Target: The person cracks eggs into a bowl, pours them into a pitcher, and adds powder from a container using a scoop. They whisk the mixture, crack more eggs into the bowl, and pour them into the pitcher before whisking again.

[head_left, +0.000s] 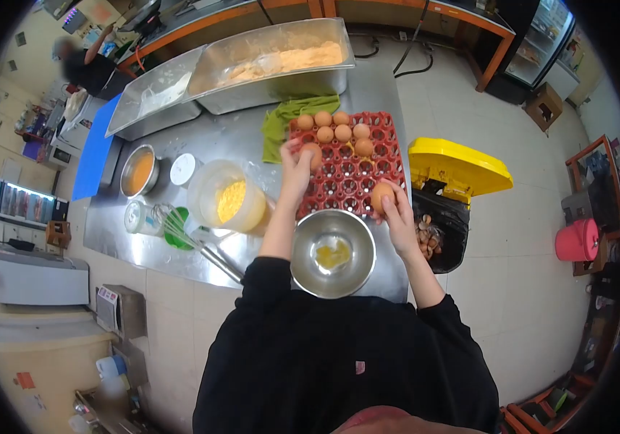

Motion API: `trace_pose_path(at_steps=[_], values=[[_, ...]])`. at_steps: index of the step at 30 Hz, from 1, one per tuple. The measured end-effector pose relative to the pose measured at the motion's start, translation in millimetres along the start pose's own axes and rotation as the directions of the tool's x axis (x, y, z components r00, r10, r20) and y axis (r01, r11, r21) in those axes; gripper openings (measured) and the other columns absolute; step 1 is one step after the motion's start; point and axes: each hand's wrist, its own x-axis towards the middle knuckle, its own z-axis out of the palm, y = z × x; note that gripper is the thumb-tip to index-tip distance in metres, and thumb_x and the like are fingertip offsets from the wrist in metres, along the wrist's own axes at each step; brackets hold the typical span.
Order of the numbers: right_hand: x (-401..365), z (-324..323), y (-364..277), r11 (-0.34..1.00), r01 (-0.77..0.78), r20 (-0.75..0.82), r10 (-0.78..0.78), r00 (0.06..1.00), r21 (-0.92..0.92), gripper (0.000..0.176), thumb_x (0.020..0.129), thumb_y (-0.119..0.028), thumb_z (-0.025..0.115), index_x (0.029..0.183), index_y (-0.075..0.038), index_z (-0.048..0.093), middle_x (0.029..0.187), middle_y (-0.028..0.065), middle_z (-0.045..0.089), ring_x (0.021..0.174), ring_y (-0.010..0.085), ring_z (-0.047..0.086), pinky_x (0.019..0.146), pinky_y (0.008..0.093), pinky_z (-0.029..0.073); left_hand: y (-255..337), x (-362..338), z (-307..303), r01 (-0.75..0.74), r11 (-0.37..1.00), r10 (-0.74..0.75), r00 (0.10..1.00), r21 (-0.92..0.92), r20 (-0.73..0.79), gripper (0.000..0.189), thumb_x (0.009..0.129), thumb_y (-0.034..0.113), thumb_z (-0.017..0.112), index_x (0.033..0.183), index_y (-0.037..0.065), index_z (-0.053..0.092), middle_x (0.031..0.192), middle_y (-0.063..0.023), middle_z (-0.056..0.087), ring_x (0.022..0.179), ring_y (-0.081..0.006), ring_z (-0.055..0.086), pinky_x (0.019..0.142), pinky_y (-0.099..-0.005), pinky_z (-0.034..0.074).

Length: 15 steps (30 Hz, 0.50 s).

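Note:
My left hand (297,164) is closed on a brown egg (312,155) above the left side of a red egg tray (362,170). Another brown egg (382,194) sits in the grip of my right hand (399,212), over the tray's near right corner. Several more eggs (343,133) stand in the far rows of the tray. Directly in front of my body is a steel mixing bowl (301,254) with a small amount of yellowish liquid egg (334,254) at its bottom.
Left of the bowl are a whisk (212,254), a plastic tub (201,195) of yellow contents and a smaller bowl (152,184) of orange liquid. Two deep steel pans (277,90) line the far side. A yellow-lidded bin (462,170) holds eggshells at right. Another person (93,69) stands far left.

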Motion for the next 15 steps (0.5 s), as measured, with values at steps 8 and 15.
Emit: trace_pose_path(at_steps=[8,15], values=[[-22.8,52.3,20.6,0.683,0.54,0.023,-0.61,0.792,-0.491,0.041,0.094,-0.015,0.041,0.132,-0.002,0.032,0.105,0.0095,0.05,0.076,0.0111,0.05,0.068,0.0219,0.042,-15.1,-116.0,-21.0,0.331,0.889,-0.275,0.938,-0.316,0.209,0.036,0.093,0.032,0.038,0.116,0.005,0.045,0.093,-0.0102,0.056,0.077,-0.0171,0.054,0.067,-0.028,0.043],[-24.9,63.9,32.1,0.923,-0.185,0.158,0.138,0.978,0.337,0.039,0.095,-0.023,0.041,0.127,-0.001,0.037,0.104,0.0102,0.053,0.077,0.0146,0.051,0.069,0.0257,0.042,-19.0,-139.1,-36.1,0.331,0.875,-0.264,0.938,-0.353,0.226,0.036,0.091,0.029,0.043,0.119,0.005,0.042,0.105,-0.011,0.056,0.085,-0.0192,0.054,0.077,-0.0308,0.044]])
